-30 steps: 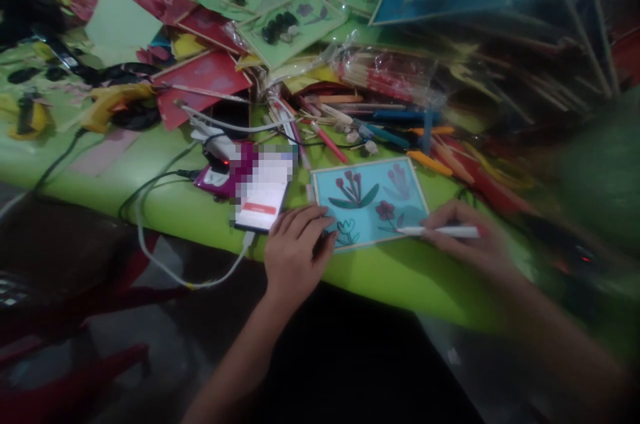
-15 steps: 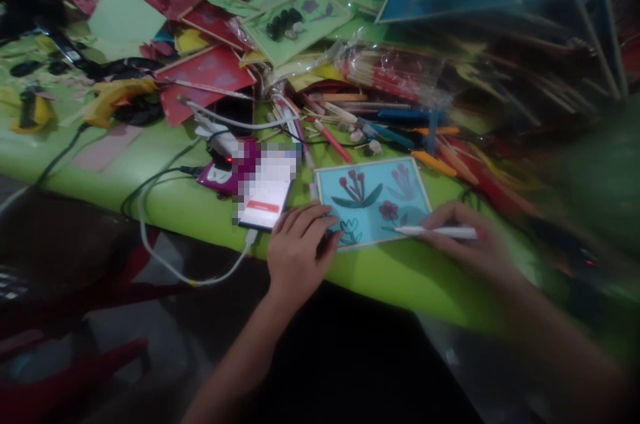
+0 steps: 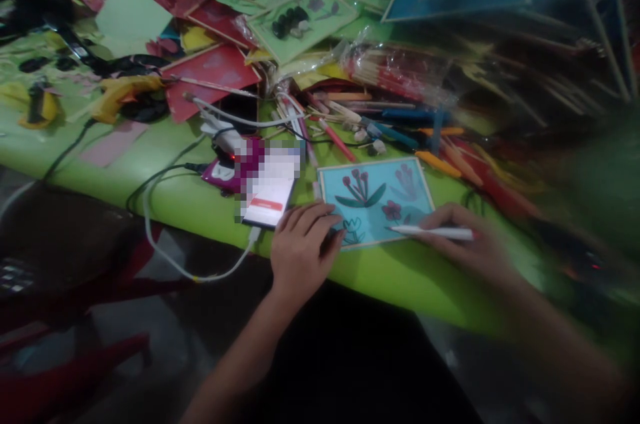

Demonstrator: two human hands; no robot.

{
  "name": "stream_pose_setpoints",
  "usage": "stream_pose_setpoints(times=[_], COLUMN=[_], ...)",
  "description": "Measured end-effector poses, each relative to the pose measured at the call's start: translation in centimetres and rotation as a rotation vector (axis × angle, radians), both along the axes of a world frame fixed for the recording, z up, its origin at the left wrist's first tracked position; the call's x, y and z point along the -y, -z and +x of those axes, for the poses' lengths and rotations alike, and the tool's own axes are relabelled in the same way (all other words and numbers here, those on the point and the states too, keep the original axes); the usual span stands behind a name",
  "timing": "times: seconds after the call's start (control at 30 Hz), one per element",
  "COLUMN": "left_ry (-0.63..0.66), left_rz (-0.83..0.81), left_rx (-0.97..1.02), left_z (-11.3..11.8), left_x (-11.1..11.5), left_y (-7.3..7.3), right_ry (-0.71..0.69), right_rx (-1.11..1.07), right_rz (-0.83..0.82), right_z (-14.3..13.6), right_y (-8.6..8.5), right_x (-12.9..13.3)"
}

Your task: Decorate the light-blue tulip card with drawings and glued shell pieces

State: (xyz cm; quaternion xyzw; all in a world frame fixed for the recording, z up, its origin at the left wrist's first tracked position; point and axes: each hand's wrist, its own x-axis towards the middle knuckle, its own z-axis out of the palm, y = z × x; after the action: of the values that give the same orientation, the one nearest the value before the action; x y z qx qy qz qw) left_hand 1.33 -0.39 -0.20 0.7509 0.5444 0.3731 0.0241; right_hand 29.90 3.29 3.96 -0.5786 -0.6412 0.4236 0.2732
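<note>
A light-blue card [image 3: 373, 174] with a thin pale wooden border lies on the green surface in front of me. Drawn on it are red flowers with dark green leaves, a faint reddish flower and a green tulip outline. My left hand [image 3: 303, 247] rests palm down over the card's lower left corner, fingers spread and slightly bent. Between the fingers of my right hand [image 3: 470, 244] is a white felt-tip pen [image 3: 440, 232], held almost level. Its tip meets or hovers just over the card below the small red flower; contact cannot be made out.
Left of the card are a phone [image 3: 273, 194] on a white cable and a purple power strip [image 3: 225, 174]. Behind lie loose pens [image 3: 336, 139], a green card with black stones [image 3: 320, 17], red card [image 3: 215, 81] and a yellow glue gun [image 3: 123, 94].
The pen tip has shifted slightly left across the card, under the small red flower. My left hand stays on the card's corner. The whole view has moved a little.
</note>
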Motion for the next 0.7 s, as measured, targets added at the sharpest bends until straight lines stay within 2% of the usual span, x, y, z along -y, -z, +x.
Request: stream_pose_setpoints(times=[0.27,0.7], left_ry=[0.004,0.006], left_rz=[0.006,-0.006], left_rx=[-0.006,-0.012], left_z=[-0.05,-0.17], left_x=[0.00,0.01], left_y=[-0.07,0.09], right_ry=[-0.021,0.040], right_rx=[-0.011,-0.052], right_rz=[0.033,0.003], right_z=[-0.03,0.44], right_y=[-0.25,-0.37], right_x=[-0.05,0.11])
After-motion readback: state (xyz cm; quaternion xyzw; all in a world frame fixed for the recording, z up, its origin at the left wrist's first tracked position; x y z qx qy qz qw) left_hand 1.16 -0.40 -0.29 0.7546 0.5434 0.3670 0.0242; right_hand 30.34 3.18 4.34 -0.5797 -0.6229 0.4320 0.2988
